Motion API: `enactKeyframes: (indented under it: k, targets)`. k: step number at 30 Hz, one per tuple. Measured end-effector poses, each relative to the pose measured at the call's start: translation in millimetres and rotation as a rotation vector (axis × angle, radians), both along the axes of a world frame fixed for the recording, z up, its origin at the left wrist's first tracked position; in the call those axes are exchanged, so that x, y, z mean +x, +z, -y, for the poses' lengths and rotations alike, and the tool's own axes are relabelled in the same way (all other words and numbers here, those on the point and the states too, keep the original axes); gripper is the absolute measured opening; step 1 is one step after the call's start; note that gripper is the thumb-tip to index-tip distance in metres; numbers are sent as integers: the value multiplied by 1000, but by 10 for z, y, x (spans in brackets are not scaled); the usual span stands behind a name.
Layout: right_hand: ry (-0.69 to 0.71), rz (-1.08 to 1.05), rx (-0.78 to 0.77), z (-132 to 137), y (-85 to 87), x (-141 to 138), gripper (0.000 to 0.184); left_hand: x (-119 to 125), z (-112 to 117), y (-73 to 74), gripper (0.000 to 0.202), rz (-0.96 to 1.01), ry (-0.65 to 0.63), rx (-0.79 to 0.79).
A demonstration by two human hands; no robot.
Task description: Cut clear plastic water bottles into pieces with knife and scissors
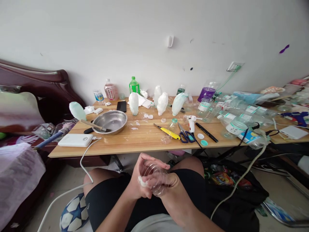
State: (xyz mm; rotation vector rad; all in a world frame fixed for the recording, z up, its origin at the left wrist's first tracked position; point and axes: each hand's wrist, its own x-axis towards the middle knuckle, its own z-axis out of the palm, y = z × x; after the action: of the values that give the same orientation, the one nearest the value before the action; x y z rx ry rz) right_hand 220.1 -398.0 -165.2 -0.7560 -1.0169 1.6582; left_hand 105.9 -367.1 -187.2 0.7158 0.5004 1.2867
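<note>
Above my lap, a clear, ribbed plastic bottle piece (158, 190) lies between my two hands. My left hand (138, 178) curls around its left side, thumb and fingers closed on it. From the right, my right hand (172, 185) reaches to the same piece. Its fingers show through or across the clear plastic; whether they are inside cannot be made out. A small white wad or smear (142, 181) sits at those fingertips. On the table (79, 153) just beyond are a yellow utility knife (170, 133), blue-handled scissors (187, 136) and a white glue gun (191, 122).
A metal bowl (113, 120) with a brush (94, 125) stands left, near a white power bank (75, 140). Several white-coated bottle shapes (162, 103) stand behind. Clear bottles (235, 127) crowd the right. A black marker (206, 132) lies nearby; a white cable (83, 161) hangs off the edge.
</note>
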Motion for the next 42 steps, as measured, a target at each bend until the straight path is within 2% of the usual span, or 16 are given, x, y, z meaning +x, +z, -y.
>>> enactKeyframes:
  k: [3, 6, 8, 11, 13, 15, 17, 19, 21, 24, 27, 29, 32, 35, 38, 42]
  targets:
    - [128, -274, -195, 48, -21, -8, 14, -122, -29, 66, 74, -60, -185, 115]
    - [86, -432, -373, 91, -147, -12, 23, -147, -74, 87, 71, -54, -229, 126]
    - [-13, -467, -405, 117, -289, 7, 23, -158, -117, 40, 72, 50, -90, 49]
    - [-169, -425, -364, 117, -537, 101, 23, -217, -157, -103, 71, 280, 238, -116]
    - [-259, -289, -274, 95, -674, 203, 23, -252, -122, -225, 66, 327, 270, -206]
    - [-354, 0, -45, 76, -753, 315, 14, -236, -18, -358, 59, 317, 147, -274]
    - [-423, 359, 383, 69, -768, 409, 13, -156, 132, -496, 49, 321, 31, -350]
    - [-375, 651, 901, 62, -732, 465, 28, -37, 279, -622, 47, 338, -6, -417]
    - [-267, 827, 1306, 37, -667, 489, 35, 71, 376, -710, 50, 351, -21, -480]
    - [-174, 1002, 1572, -37, -552, 541, 30, 133, 395, -727, 48, 300, -92, -583]
    - [-104, 1116, 1637, -98, -448, 695, 30, 89, 300, -602, 43, 203, -87, -569]
    - [-109, 1088, 1557, -110, -394, 818, 35, 26, 208, -468, 46, 117, 21, -416]
    - [-410, 919, 1191, -115, -314, 902, 41, -116, 73, -263, 55, -140, 111, -110]
    - [-656, 812, 804, -155, -186, 819, 26, -283, -13, -129, 65, -433, 168, 111]
    - [-640, 706, 580, -239, -25, 677, 11, -414, -54, -97, 76, -573, 110, 192]
    - [-429, 580, 386, -364, 109, 557, 14, -479, -78, -144, 114, -568, -141, 319]
